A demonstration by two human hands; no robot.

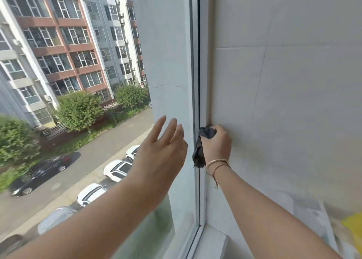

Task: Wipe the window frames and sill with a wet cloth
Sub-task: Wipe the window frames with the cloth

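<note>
A white sill [214, 239] ran along the foot of the window, well below the right grip [215, 143] and its dark cloth [199, 153]. Its surface lay bare where visible, meeting the upright frame [203, 82] at the corner.

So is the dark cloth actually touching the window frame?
Touching. The head view shows the right hand gripping the cloth and pressing its top end against the vertical frame, with no gap between them.

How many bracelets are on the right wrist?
2: a thin gold bangle nearest the right hand, and a dark cord just below it; more may be hidden behind.
</note>
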